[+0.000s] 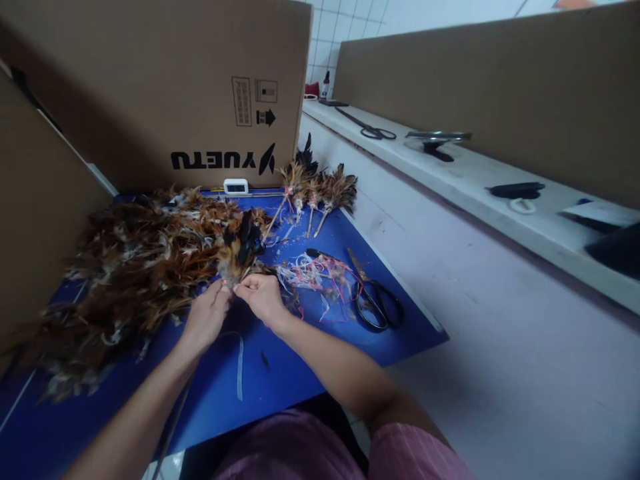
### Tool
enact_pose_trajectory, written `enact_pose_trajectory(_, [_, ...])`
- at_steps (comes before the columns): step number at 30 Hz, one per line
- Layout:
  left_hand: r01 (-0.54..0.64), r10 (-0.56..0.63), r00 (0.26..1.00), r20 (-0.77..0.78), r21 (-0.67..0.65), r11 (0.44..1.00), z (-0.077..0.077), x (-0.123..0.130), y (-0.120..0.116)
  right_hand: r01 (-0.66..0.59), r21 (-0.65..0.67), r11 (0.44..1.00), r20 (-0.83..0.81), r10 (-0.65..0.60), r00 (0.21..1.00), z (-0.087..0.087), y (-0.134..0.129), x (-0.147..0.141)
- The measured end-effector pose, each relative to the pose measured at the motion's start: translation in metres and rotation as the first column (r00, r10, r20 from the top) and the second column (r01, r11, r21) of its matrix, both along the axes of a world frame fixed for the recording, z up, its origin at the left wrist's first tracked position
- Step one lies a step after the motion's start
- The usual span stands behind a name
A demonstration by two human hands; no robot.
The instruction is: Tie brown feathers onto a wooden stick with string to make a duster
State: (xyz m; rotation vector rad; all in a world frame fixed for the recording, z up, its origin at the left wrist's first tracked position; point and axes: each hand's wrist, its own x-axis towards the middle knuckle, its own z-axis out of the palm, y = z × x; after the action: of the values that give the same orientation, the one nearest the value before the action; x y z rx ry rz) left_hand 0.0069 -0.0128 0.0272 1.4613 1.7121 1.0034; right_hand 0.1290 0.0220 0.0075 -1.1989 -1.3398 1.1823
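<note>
Here, a feather bundle (233,259), brown and pale at the base, black toward the tips; position: directly beyond the two hands, above the blue tabletop (283,367). Long axis: base toward the person, plumes pointing away and leaning slightly right.

Left hand (206,319): at the left of the base, nearest the pink binding (225,283); fingers pinching the bundle there.

Right hand (263,298): at the right of the base, thumb and forefinger pressed together close to the left fingertips; whether a thread lies between them, too small to tell. Both hands near the base, neither at the plumes.

One thin stick (175,417), running down beside the left forearm; its join to the bundle, if any, hidden.

One clear strip (240,373), on the tabletop, on the near side of the hands.

One large feather heap (150,257), left of the bundle and just beside it.

One tangle of pink and white strands (320,275), right of the hands; one pair of black-handled scissors (379,303), beyond it to the right, handles toward the person.
</note>
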Motion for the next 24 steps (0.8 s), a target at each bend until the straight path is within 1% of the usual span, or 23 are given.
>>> enact_pose_trajectory(3, [0.035,-0.029,0.99,-0.14,0.041,0.999,0.009,0.004,0.0,0.004,-0.007,1.0,-0.021,-0.004,1.0,0.0,0.002,0.0])
enact_pose_trajectory(6, [0.036,0.001,0.96,-0.28,0.126,0.991,0.015,0.011,0.002,0.035,0.007,0.999,-0.001,-0.035,0.999,0.0,0.004,0.001])
enact_pose_trajectory(8, [0.037,0.019,0.95,-0.313,0.173,0.984,0.014,0.015,0.004,0.033,0.021,0.999,0.029,-0.033,0.999,-0.001,0.004,0.002])
enact_pose_trajectory(11, [0.029,0.042,0.949,-0.314,0.218,0.976,0.008,0.019,0.006,-0.029,0.045,0.999,0.049,0.026,0.998,-0.004,0.005,0.004])
enact_pose_trajectory(14, [0.055,0.038,0.923,-0.383,0.228,0.972,0.003,0.02,0.006,-0.073,0.059,0.996,0.052,0.07,0.996,-0.006,0.007,0.005])
enact_pose_trajectory(17, [0.098,0.012,0.898,-0.44,0.225,0.97,0.005,0.021,0.002,-0.076,0.03,0.997,0.005,0.076,0.997,-0.007,0.008,0.004])
enact_pose_trajectory(19, [0.093,0.011,0.911,-0.413,0.232,0.968,0.008,0.021,-0.001,-0.072,0.003,0.997,-0.071,0.072,0.995,-0.007,0.008,0.003])
enact_pose_trajectory(20, [0.074,0.015,0.931,-0.366,0.227,0.971,0.01,0.02,-0.003,-0.075,-0.012,0.997,-0.12,0.073,0.99,-0.006,0.007,0.003])
enact_pose_trajectory(22, [0.019,0.018,0.979,-0.205,0.178,0.984,0.012,0.018,-0.006,-0.094,-0.039,0.995,-0.214,0.084,0.973,-0.004,0.007,0.002])
enact_pose_trajectory(24, [-0.029,0.029,1.0,0.006,0.105,0.994,0.013,0.016,-0.006,-0.114,-0.057,0.992,-0.278,0.094,0.956,-0.001,0.007,0.002])
